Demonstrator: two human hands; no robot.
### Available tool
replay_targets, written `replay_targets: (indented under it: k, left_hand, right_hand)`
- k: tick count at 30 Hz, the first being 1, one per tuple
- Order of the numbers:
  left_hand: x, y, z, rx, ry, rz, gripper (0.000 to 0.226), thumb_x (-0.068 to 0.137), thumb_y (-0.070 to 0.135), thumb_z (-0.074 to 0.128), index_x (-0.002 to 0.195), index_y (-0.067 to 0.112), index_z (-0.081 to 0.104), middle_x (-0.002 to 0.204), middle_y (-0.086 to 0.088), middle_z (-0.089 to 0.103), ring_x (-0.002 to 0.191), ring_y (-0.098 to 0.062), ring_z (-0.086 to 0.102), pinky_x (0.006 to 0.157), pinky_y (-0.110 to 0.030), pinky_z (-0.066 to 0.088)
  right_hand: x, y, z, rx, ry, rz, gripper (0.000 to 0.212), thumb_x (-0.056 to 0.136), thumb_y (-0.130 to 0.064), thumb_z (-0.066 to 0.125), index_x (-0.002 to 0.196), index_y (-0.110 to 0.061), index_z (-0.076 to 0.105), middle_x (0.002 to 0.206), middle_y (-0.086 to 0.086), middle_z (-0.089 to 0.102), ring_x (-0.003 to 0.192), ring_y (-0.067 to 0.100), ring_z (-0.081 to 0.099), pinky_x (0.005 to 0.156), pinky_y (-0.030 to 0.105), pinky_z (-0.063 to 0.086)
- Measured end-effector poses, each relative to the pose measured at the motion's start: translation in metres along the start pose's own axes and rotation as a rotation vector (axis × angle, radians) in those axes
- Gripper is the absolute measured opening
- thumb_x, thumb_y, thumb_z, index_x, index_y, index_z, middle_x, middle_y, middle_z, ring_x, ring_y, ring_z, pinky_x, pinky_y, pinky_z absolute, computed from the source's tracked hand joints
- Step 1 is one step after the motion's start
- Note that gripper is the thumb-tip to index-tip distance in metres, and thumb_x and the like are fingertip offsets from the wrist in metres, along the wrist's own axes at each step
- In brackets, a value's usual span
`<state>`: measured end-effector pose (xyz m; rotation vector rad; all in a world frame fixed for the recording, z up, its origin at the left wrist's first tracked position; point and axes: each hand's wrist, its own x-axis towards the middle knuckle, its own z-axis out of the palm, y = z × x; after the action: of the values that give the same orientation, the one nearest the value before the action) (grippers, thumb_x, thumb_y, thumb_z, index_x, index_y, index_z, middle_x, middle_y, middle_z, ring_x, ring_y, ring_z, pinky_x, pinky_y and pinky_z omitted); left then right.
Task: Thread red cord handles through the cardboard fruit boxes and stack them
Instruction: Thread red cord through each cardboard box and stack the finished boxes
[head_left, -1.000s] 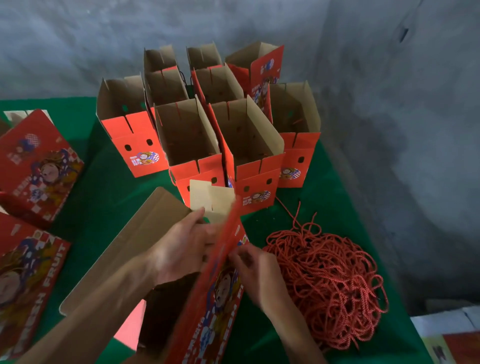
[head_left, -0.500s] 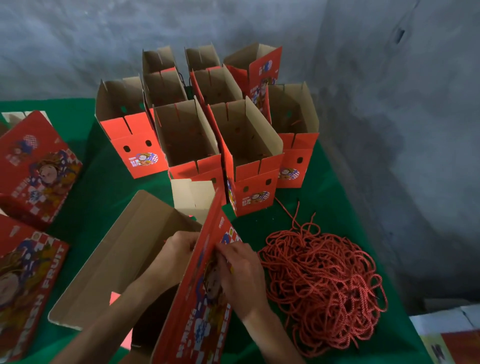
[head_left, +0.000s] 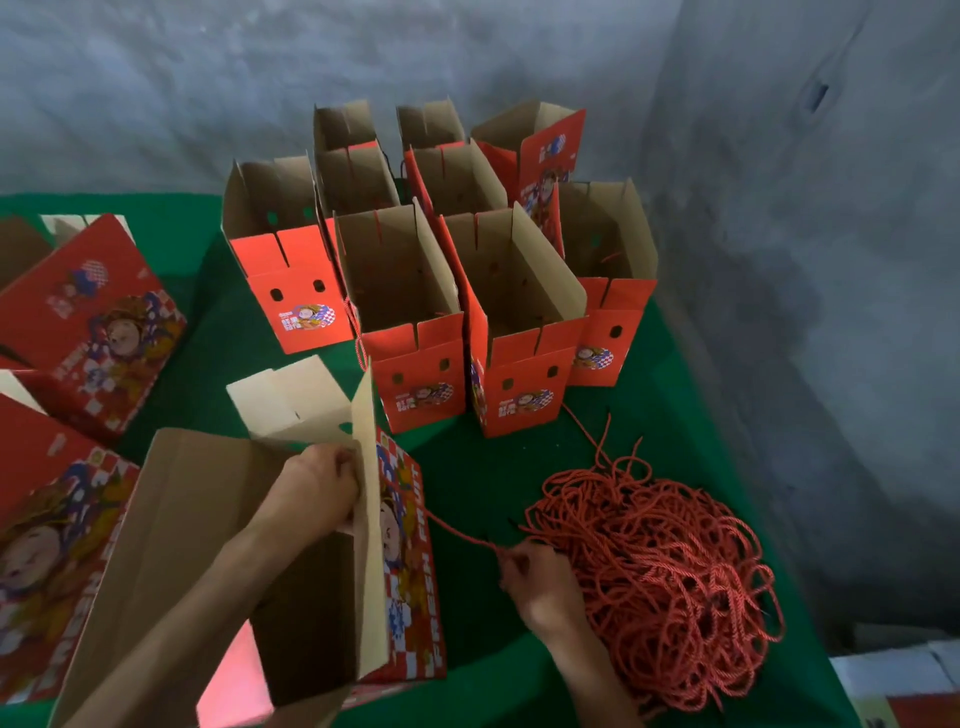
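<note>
Item: right hand (head_left: 540, 587), fingers (head_left: 511, 564) pinched narrow on one red cord (head_left: 457, 532). The strand runs taut from the pinch to the printed side of the open box (head_left: 405, 561), just left of the hand; whether it enters a hole there, I cannot tell.

Item: left hand (head_left: 319, 491), inside that box's mouth, fingers curled over the inner face of the same wall. Whether they hold the cord's end or only brace the card, I cannot tell.

Item: cord pile (head_left: 660, 587), touching the right hand on its far side from the box. Risk, as I judge it: the pulled strand may drag tangled loops with it, or knot.

Item: finished boxes (head_left: 415, 322), a standing cluster beyond the open box. Risk: a hard tug could tip the open box into them.

Item: flat boxes (head_left: 88, 322), left of the open box, on the green table (head_left: 488, 467).

Risk: a loose pinch lets the cord slip back out.
</note>
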<state>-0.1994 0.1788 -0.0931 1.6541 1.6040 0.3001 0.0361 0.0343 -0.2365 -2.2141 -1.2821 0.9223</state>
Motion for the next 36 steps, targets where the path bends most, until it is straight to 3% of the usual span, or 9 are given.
replay_targets:
  k: [4,10,15,18,21,25,29,32,36]
  left_hand:
    - [0.008,-0.002,-0.005,-0.031,0.071,-0.051,0.019,0.097,0.0,0.043,0.093,0.011,0.059,0.081,-0.011,0.068,0.049,-0.024,0.071,0.043,-0.034,0.058]
    - [0.021,-0.008,-0.006,-0.128,-0.047,-0.157,0.02,0.099,0.003,0.041,0.115,0.003,0.054,0.096,-0.016,0.067,0.067,-0.031,0.075,0.056,-0.039,0.063]
    - [0.016,-0.003,0.006,-0.357,-0.039,-0.249,0.023,0.104,0.012,0.039,0.11,-0.003,0.056,0.107,-0.026,0.068,0.077,-0.035,0.075,0.058,-0.039,0.062]
    - [0.007,0.002,0.015,-0.391,-0.108,-0.3,0.032,0.108,0.021,0.038,0.119,-0.005,0.054,0.111,-0.028,0.068,0.075,-0.036,0.076,0.062,-0.044,0.064]
    - [-0.006,0.008,0.016,-0.39,-0.182,-0.347,0.056,0.105,0.05,0.041,0.14,0.006,0.042,0.131,-0.025,0.057,0.074,-0.04,0.075,0.059,-0.044,0.064]
    - [-0.023,0.025,0.019,-0.338,-0.193,-0.28,0.081,0.093,0.071,0.043,0.155,0.024,0.022,0.157,-0.015,0.028,0.111,-0.043,0.062,0.058,-0.05,0.062]
    - [-0.041,0.042,0.034,-0.01,-0.136,-0.057,0.1,0.086,0.053,0.072,0.153,0.037,-0.001,0.154,-0.032,0.016,0.129,-0.053,0.045,0.082,-0.051,0.061]
    - [-0.053,0.061,0.045,0.072,-0.12,-0.046,0.116,0.071,0.087,0.056,0.157,0.035,-0.004,0.164,-0.018,0.006,0.133,-0.05,0.042,0.063,-0.039,0.063]
    - [-0.052,0.065,0.047,0.0,-0.199,-0.003,0.088,0.087,0.06,0.06,0.152,0.035,0.006,0.156,-0.01,0.024,0.126,-0.045,0.047,0.053,-0.034,0.062]
  right_hand:
    - [-0.007,-0.01,-0.006,0.632,0.077,-0.073,0.044,0.1,-0.041,0.066,0.066,-0.014,0.073,0.053,0.004,0.063,0.047,0.014,0.055,0.058,0.035,0.048]
    - [0.003,-0.003,-0.004,1.376,0.03,0.157,0.024,0.105,-0.018,0.057,0.118,-0.001,0.069,0.093,0.016,0.078,0.056,0.017,0.061,0.054,0.029,0.051]
    - [0.005,0.021,0.014,0.98,0.154,0.179,0.035,0.103,-0.006,0.062,0.134,-0.017,0.052,0.124,0.003,0.067,0.076,0.028,0.068,0.067,0.04,0.056]
    - [0.003,0.03,0.025,0.392,0.147,0.262,0.025,0.094,-0.019,0.075,0.113,-0.009,0.063,0.1,0.013,0.071,0.085,0.036,0.071,0.08,0.046,0.058]
    - [-0.009,0.027,0.026,0.03,-0.054,0.279,0.041,0.092,-0.047,0.074,0.081,-0.007,0.068,0.075,0.011,0.074,0.066,0.028,0.073,0.065,0.035,0.06]
    - [-0.007,0.024,0.033,0.006,0.035,0.25,0.039,0.092,-0.044,0.075,0.095,-0.007,0.064,0.086,0.009,0.071,0.077,0.026,0.073,0.071,0.036,0.059]
    - [0.003,0.026,0.036,0.055,0.077,0.225,0.031,0.094,-0.027,0.076,0.11,-0.013,0.053,0.093,0.013,0.072,0.081,0.031,0.074,0.072,0.041,0.061]
    - [0.01,0.025,0.04,0.038,0.062,0.221,0.016,0.097,-0.024,0.071,0.102,-0.013,0.061,0.09,0.015,0.073,0.08,0.034,0.074,0.075,0.047,0.06]
    - [0.014,0.018,0.038,-0.041,-0.019,0.222,0.022,0.095,-0.027,0.069,0.085,-0.008,0.074,0.082,0.012,0.075,0.081,0.029,0.071,0.074,0.035,0.056]
